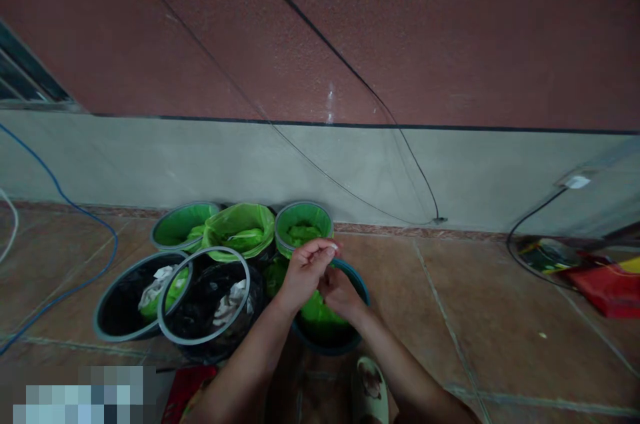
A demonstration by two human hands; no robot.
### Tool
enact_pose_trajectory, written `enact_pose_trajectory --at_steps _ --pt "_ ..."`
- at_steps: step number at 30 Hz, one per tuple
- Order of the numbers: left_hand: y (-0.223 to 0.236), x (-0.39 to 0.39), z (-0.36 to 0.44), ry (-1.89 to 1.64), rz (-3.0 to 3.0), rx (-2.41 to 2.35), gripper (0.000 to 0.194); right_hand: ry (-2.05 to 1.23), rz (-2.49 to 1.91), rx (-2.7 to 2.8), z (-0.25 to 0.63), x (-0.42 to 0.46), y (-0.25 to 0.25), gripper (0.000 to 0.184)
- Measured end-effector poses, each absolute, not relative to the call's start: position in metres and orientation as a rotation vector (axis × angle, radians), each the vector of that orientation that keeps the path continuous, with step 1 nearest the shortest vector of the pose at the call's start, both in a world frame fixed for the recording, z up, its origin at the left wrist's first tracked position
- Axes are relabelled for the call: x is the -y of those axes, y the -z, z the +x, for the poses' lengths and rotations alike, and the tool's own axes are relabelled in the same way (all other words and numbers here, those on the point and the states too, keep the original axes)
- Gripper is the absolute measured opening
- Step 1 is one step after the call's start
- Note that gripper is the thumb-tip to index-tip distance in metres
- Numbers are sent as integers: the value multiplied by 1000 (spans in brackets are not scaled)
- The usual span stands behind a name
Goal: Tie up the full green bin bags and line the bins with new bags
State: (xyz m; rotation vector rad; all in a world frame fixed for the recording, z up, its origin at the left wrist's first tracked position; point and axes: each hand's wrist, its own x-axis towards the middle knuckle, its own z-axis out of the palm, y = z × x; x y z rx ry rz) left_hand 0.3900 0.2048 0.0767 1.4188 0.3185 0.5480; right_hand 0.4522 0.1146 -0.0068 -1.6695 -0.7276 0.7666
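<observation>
My left hand is pinched at the fingertips, with a tiny pale spot there that I cannot identify. Just below and to its right, my right hand is closed, its fingertips partly hidden behind the left hand. Both hands are above a dark bin with a blue rim. Bright green plastic lies inside that bin, directly under my hands. Whether either hand grips any of this plastic cannot be made out.
Behind stand a bin with a bright green liner and two green-lined bins. At left, a dark bin and a black-lined bin with a loose grey ring hold crumpled waste. A blue cable crosses the floor; red packaging lies right.
</observation>
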Motion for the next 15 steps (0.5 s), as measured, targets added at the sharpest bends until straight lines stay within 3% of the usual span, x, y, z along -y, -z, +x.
enact_pose_trajectory --at_steps 4,7,10,12,15 --pt "-49 -229 388 -648 1518 -557 25 -753 -1703 593 467 -113 12 40" --pt "-26 -235 382 -392 1731 -549 31 -774 -1598 549 476 -107 5 48" --pt "-7 -223 377 -75 1900 -331 30 -809 -1498 543 475 -104 -8 52" --pt "1 -212 378 -34 1926 -261 19 -814 -1464 532 475 -103 -18 54" --pt "8 -207 381 -85 1890 -412 27 -753 -1472 501 484 -97 -29 51"
